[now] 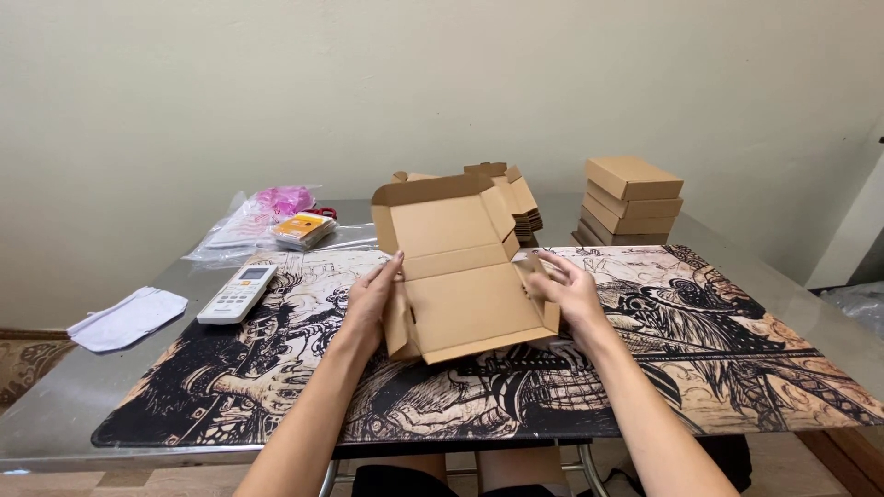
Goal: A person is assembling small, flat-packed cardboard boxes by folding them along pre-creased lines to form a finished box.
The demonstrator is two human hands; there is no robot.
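Table [83, 387], grey metal, is set against a plain wall. Most of its top is covered by a mat [718, 359] w/ black-and-tan drawn artwork.

Box [460, 276], brown cardboard mailer, half-folded, is held at mat centre, just above/at the surface; lid flap is stood up toward the wall, base tray is tilted toward the person. Left wall of the tray is folded up, right wall partly so.

Behind it, a pile of flat blanks [516, 198] is seen, partly hidden by the lid. To the right of that, a stack of finished boxes [632, 201] is stood at the mat's far edge, approx 4 high, slightly skewed.

Far left: clear bags [241, 230] w/ pink stuff and an orange packet on top. A white cloth [129, 317] is laid near the left table edge, off the mat. A white remote [238, 293] is laid across the mat's left border.

Left hand [370, 304]: fingers are stretched along the tray's left wall, thumb side pressed to it; flat brace, not a closed grasp. Right hand [571, 293]: fingers are curled loosely on the right wall/flap, pinching it w/ thumb; exact pinch can't be told, partly hidden by card.
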